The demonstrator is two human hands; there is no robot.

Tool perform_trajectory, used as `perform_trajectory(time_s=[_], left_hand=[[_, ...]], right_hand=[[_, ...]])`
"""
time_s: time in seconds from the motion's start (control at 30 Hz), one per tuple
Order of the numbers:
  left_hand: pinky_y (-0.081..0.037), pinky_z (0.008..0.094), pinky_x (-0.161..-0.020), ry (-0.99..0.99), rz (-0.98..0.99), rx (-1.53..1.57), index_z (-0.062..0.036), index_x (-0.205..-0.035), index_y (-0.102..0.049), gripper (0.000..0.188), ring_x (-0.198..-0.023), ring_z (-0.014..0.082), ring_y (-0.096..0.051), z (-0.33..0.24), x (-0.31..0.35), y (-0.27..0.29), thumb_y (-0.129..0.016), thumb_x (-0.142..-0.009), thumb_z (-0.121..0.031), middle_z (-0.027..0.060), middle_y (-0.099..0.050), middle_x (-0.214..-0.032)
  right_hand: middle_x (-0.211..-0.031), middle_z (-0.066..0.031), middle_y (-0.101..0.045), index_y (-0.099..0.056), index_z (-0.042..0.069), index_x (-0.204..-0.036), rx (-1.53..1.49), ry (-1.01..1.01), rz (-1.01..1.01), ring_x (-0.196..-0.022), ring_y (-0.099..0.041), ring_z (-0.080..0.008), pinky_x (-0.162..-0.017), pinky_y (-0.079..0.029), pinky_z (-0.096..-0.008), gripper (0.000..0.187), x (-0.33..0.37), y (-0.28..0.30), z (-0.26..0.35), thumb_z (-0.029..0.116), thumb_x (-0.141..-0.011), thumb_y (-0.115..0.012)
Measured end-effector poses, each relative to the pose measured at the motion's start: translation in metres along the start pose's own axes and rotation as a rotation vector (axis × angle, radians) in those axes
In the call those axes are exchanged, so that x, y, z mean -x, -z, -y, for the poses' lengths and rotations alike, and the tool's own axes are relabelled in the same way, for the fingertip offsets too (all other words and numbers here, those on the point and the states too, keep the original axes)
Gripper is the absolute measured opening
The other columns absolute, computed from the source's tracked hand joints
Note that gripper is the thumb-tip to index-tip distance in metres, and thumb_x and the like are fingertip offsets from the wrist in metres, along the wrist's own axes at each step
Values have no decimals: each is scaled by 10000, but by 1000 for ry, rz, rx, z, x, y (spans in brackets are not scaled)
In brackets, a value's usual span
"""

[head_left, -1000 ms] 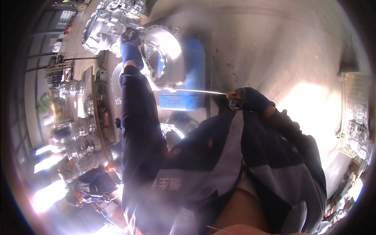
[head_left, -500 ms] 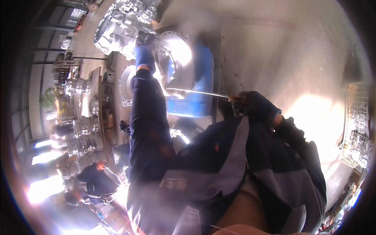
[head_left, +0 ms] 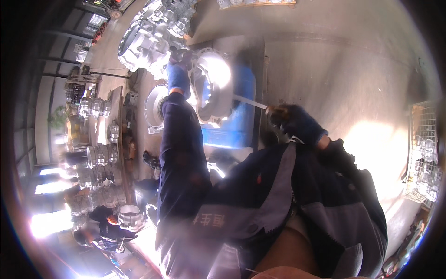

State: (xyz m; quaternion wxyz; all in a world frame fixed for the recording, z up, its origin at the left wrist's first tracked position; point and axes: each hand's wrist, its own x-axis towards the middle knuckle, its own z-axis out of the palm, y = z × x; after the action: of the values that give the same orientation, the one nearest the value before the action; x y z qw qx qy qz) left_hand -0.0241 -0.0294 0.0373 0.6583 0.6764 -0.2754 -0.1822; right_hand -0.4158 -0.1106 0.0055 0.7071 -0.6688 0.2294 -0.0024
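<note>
1. Silvery ring-shaped metal housing (head_left: 222, 93): blue-gloved L hand (head_left: 180, 62) is placed at its upper-left rim; whether it's clamped can't be told (glare). If poorly held, housing could be tipped.
2. Blue plastic container (head_left: 246, 81) is seen under/behind housing; if seating's uneven, rocking could be caused.
3. Flat silvery metal strip (head_left: 251, 102) is pointed at housing's R side; if misangled, wall could be scratched.
4. Dark-blue-gloved R hand (head_left: 295, 124) is closed round strip's R end, apart from L hand; w/ a slip, L wrist could be hit.
</note>
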Motion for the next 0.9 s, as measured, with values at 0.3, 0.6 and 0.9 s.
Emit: perform_trajectory(time_s=[0.3,0.6,0.9], left_hand=[[-366,226,-537,-66,-2,-90,-86,-1019,-651,199,-593,75,-473,-2,1,-7,-674,-832,-21,-25,-601,-752],[-372,221,-550,-36,22,-41,-79,-1011,-645,153,-599,69,-456,-13,9,-11,-655,-858,-73,-19,-598,-750],[-372,221,-568,-51,40,17,-94,-998,-659,140,-634,65,-460,-6,8,-7,-644,-865,-55,-36,-589,-773]], right_hand=[[-678,-95,-592,-651,35,-1092,181,554,-211,-571,-565,-140,-579,-471,-303,263,-27,0,14,220,-932,-553],[-877,-91,-685,-626,54,-1166,233,225,-104,-749,-603,-107,-705,-496,-286,277,-28,12,44,176,-931,-545],[-764,-19,-618,-617,46,-1148,115,247,-69,-579,-564,-77,-482,-459,-232,256,-32,12,39,115,-902,-604]])
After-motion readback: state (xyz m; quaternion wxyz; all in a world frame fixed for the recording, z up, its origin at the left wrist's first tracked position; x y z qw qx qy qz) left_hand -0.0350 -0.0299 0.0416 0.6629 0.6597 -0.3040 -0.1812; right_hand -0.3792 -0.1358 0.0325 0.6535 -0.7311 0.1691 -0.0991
